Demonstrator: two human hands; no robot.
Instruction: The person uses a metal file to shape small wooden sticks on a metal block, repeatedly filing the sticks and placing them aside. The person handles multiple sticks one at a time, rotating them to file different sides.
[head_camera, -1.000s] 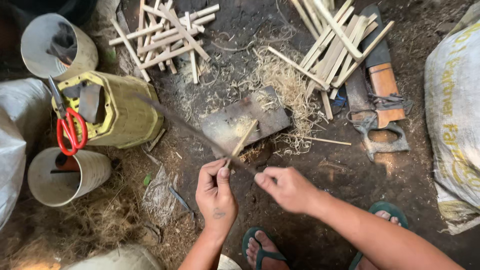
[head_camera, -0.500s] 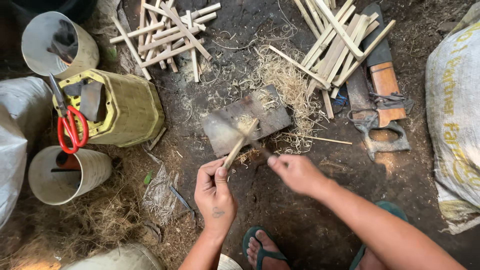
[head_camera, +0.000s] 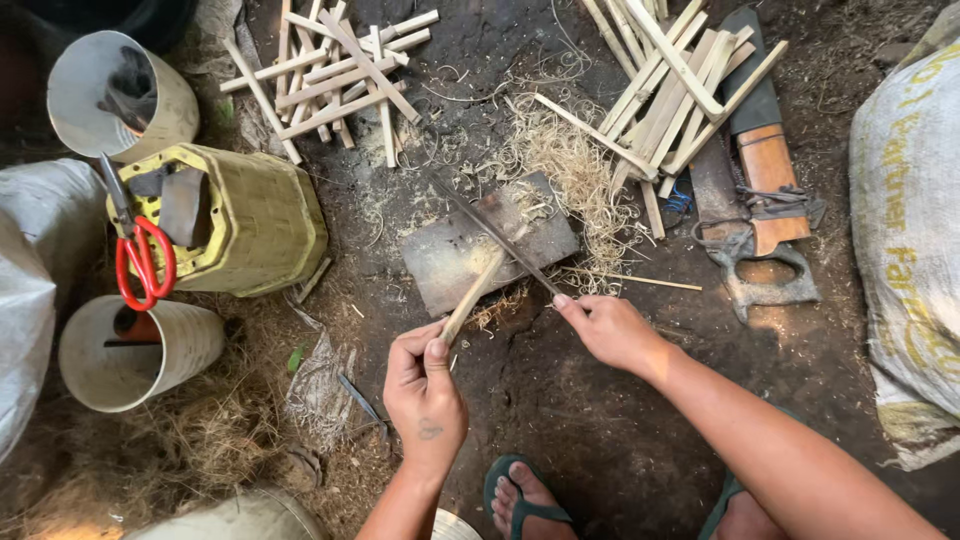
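Right hand (head_camera: 610, 330) blade (head_camera: 495, 233) moved forward, scissors (head_camera: 140, 255) in basket (head_camera: 265, 225)

Soft daylight falls from the right, brightening the sack (head_camera: 905, 240) and shavings (head_camera: 575, 170) while the top left corner sinks into shadow. Focus is sharp in the middle; edges bend slightly, wide-lens style

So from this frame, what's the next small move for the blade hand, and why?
Probably a short push of the long blade away along the stick. The right hand holds the blade laid across the stick's far end over the flat board, the left hand grips the near end, and shavings lie beyond.
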